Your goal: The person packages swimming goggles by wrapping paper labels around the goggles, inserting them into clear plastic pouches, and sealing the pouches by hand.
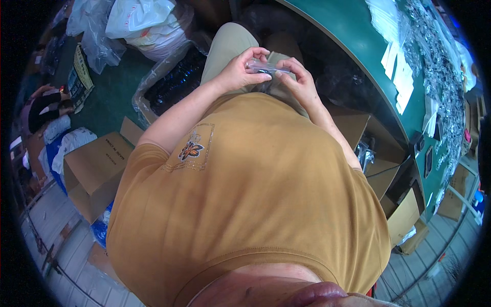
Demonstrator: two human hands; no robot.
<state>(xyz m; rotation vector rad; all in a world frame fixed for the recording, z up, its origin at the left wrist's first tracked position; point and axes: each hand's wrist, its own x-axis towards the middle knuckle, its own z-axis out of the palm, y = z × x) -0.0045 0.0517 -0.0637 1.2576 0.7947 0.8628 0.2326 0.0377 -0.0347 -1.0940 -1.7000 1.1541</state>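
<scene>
Above my lap, a small clear plastic bag stretches between my two hands, with something small and dark showing at its lower edge that I cannot make out. One end is pinched between the thumb and fingers of my left hand. My right hand grips the other end, its thumb against the plastic. Both hands are closed, close together and off the table.
To the right curves a green table bearing white paper strips and a heap of clear plastic packets. Cardboard boxes stand on both sides. White plastic sacks lie ahead left. Another person is at far left.
</scene>
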